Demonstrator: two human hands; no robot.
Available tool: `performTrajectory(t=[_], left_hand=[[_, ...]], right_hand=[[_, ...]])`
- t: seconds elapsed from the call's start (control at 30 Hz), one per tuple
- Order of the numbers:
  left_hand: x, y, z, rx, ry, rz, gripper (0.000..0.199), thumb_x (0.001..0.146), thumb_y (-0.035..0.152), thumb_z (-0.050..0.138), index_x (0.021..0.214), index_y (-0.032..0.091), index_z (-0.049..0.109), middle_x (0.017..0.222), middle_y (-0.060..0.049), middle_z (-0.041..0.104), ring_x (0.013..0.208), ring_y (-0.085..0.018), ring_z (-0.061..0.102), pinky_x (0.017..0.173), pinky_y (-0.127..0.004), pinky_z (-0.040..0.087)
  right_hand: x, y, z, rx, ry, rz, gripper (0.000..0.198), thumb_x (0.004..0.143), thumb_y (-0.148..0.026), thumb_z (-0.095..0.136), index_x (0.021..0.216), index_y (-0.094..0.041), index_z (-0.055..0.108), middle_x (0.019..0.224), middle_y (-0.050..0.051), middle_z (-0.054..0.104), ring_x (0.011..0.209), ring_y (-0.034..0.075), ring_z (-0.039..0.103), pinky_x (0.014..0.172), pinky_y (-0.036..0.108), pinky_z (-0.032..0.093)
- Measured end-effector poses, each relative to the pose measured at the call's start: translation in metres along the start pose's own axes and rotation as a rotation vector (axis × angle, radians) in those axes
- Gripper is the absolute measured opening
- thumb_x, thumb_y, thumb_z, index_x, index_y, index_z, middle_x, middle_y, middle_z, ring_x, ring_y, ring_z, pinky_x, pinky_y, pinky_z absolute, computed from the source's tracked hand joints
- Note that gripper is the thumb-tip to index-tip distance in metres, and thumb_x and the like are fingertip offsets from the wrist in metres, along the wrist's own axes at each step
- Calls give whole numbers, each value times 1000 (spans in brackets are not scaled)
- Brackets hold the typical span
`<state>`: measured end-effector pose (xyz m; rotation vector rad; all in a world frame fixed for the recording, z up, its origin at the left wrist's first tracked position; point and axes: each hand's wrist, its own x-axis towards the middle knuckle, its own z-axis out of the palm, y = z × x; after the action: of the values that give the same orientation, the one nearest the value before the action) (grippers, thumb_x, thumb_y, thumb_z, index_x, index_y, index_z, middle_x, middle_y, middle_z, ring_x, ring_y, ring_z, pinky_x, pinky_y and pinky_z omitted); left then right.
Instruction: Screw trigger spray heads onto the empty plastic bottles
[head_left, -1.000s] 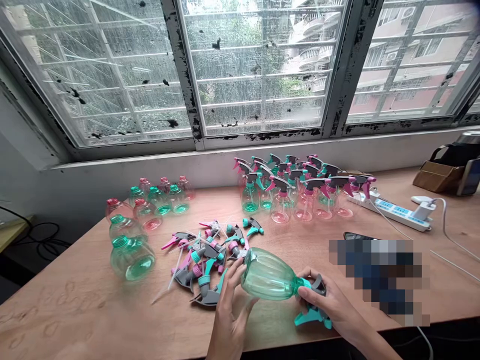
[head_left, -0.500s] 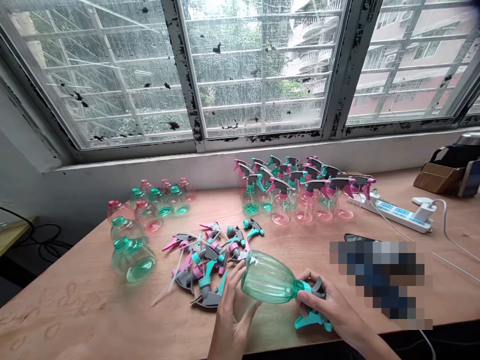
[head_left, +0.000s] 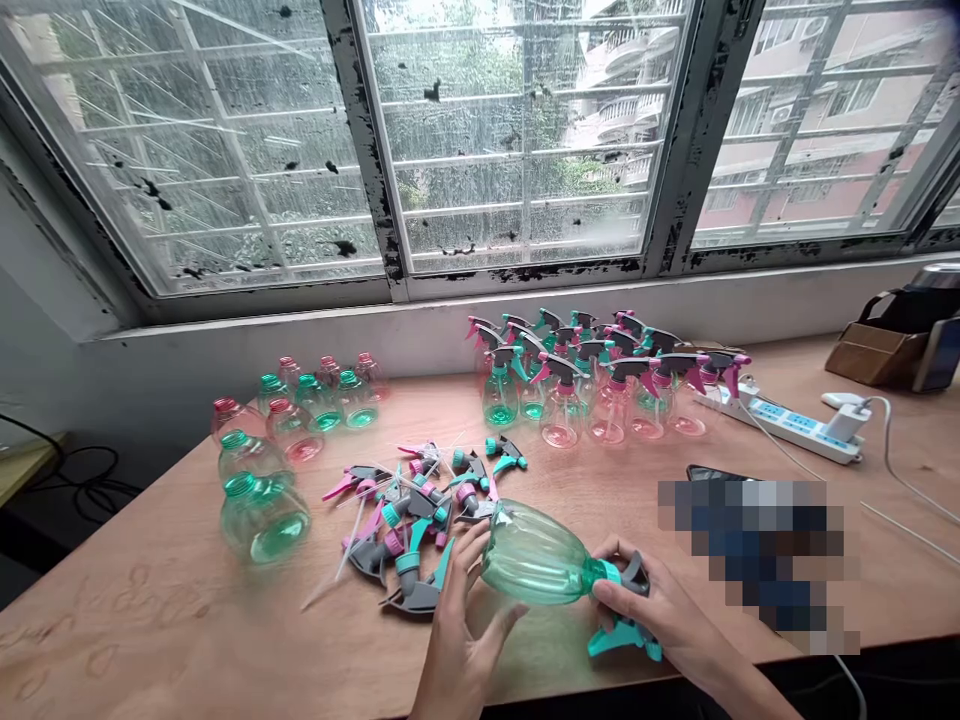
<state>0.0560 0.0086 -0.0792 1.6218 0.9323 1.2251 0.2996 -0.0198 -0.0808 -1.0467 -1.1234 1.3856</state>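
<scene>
A green clear spray bottle (head_left: 536,555) lies tilted on its side in the air above the table's front, its base toward my left hand (head_left: 466,610). My right hand (head_left: 637,600) grips it at the neck, with fingers and thumb around the teal collar and grey-teal trigger sprayer head (head_left: 626,635). The trigger points down. My left hand is spread beside the base, fingertips at its edge and thumb apart beneath the bottle. Just left of the bottle lies a pile of loose grey, pink and teal sprayer heads (head_left: 411,545) with thin white tubes.
Headless green and pink bottles (head_left: 264,515) stand at the left. At the back, several bottles with sprayer heads (head_left: 561,400) stand grouped near the wall. A power strip (head_left: 802,425) with cables, a phone-like dark object partly blurred out, and a brown box (head_left: 874,355) are at the right.
Hardly anything differs. The view has shifted very slightly; both hands and the bottle keep nearly the same pose.
</scene>
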Motion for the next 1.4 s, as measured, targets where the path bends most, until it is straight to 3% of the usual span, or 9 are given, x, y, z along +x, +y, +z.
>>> performTrajectory(t=[0.2,0.4,0.57,0.7,0.87,0.97,1.1,1.3,1.4], left_hand=[[-1,3,3,-100,42,-55,44,86,34,76,126,26,57,161,-12,38,153,-35,27,120,-49,39],[2,-2,1,-38,23,-14,49,92,34,69,138,31,54,158,-10,42,151,-35,33,120,-50,39],[0,2,1,-63,-10,-86,68,84,33,79,142,29,44,161,-11,37,151,-34,34,122,-49,36],[0,8,3,-130,2,-124,52,91,39,70,137,27,49,161,-12,37,149,-33,37,121,-49,38],[2,9,2,-107,-25,-104,46,95,35,65,139,31,51,160,-9,41,148,-34,39,119,-50,41],[1,6,1,-91,-24,-91,51,91,33,71,137,31,50,157,-9,44,147,-33,40,119,-48,40],[-1,2,3,-143,20,-100,49,86,37,75,127,28,50,161,-10,36,151,-34,33,117,-46,44],[1,0,3,-86,-1,-94,47,92,38,68,135,28,50,166,-9,28,155,-32,22,125,-50,29],[2,2,1,-54,-30,-71,53,94,35,65,143,31,45,165,-9,30,153,-32,28,125,-52,29]], right_hand=[[0,0,2,-27,-23,-12,38,77,-47,84,90,-20,61,61,-6,63,57,12,58,56,24,44],[0,3,-1,-12,18,-6,34,82,-46,80,90,-19,60,60,-4,65,58,12,57,58,24,43],[0,-4,3,-58,4,-22,37,78,-47,83,89,-19,61,62,-5,63,58,14,57,57,26,44],[-1,-5,4,-50,10,-16,37,79,-48,82,89,-19,61,60,-5,63,57,14,57,57,26,44],[-1,4,-3,-8,17,-10,33,83,-46,78,88,-20,59,64,-4,64,59,13,58,59,26,44],[-1,3,-2,-14,18,-5,35,82,-47,79,88,-20,59,64,-4,63,58,13,58,58,26,44],[-1,-6,4,-65,-14,2,41,76,-50,83,89,-19,59,59,-5,62,56,14,57,56,26,44],[-1,-2,2,-38,34,-3,37,79,-50,80,85,-20,58,59,-5,63,56,14,57,58,26,44],[0,2,-1,-39,29,-11,35,81,-48,80,86,-20,58,60,-4,65,57,14,58,58,26,44]])
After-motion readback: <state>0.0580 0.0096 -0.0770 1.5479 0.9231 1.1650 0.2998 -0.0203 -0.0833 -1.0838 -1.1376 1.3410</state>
